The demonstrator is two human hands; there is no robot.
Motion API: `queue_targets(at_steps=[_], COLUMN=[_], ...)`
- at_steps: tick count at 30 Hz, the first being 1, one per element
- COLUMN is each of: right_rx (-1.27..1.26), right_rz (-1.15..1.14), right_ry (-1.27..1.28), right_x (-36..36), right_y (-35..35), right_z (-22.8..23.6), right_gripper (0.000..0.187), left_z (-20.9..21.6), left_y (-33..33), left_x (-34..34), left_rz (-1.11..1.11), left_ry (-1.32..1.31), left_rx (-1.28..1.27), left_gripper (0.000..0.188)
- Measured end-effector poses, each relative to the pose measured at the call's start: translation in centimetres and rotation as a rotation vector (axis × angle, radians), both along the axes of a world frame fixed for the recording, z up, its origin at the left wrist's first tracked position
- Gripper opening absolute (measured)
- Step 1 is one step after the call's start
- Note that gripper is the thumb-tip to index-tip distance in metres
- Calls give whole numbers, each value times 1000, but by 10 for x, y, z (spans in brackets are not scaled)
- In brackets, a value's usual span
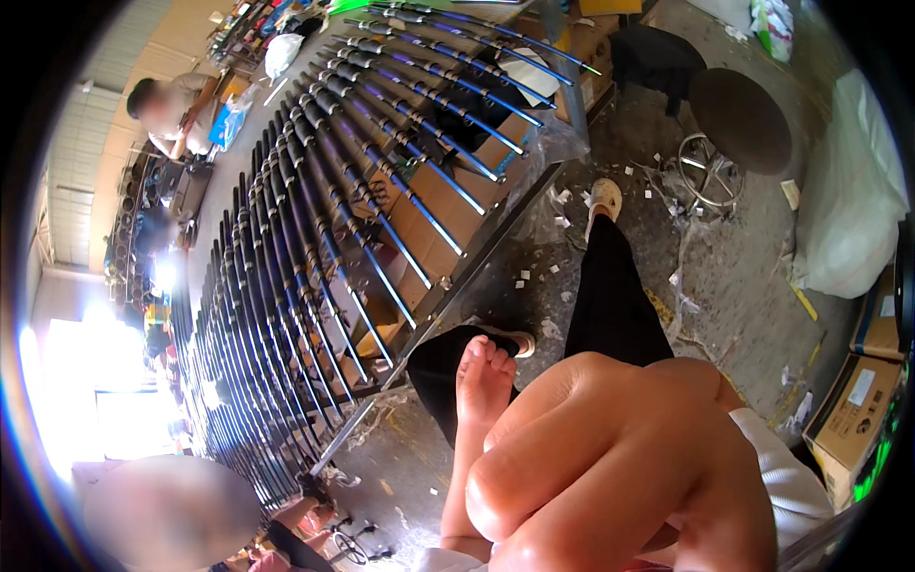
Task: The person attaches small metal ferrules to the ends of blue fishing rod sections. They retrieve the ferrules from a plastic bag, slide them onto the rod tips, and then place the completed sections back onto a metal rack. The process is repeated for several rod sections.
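My right hand (610,448) looms large at the lower middle, very close to the camera. Its fingers are bent and closed, and whatever they may hold is hidden behind them. Below and left of it, my left hand (486,386) is raised over my knee, palm up, with loosely curled fingers and nothing visible in it. Neither hand touches the long row of fishing rods (334,181) fanned across the table to the left. The rods have dark grips and blue shafts whose ends point toward me past the table edge (477,253).
Cardboard (448,224) lies beneath the rods. A round dark stool (739,119), a large white bag (848,200) and a cardboard box (855,410) stand to the right. White scraps litter the concrete floor (610,267). One person (176,114) sits across the table; another is at lower left.
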State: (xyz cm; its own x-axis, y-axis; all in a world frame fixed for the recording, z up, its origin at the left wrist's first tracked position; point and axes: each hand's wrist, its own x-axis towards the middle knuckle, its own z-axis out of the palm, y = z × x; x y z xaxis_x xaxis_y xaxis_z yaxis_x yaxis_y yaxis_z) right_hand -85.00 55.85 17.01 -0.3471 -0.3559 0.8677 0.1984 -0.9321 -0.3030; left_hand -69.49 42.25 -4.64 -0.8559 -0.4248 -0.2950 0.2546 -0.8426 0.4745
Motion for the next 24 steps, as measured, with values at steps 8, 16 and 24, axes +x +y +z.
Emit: queue_targets(at_steps=[8,16,24], right_rx=[-137,-52,267], right_rz=[-88,-216,8], right_ry=[-13,-145,4], right_x=[60,106,54], right_y=[-4,-3,-11], right_z=[33,49,-12], right_gripper=[8,7,15], left_z=[14,46,160], left_y=[3,1,-48], left_x=[42,96,186], left_rz=[109,97,339], left_ry=[62,-49,-176], left_rx=[-14,-344,-883], left_gripper=[14,11,19])
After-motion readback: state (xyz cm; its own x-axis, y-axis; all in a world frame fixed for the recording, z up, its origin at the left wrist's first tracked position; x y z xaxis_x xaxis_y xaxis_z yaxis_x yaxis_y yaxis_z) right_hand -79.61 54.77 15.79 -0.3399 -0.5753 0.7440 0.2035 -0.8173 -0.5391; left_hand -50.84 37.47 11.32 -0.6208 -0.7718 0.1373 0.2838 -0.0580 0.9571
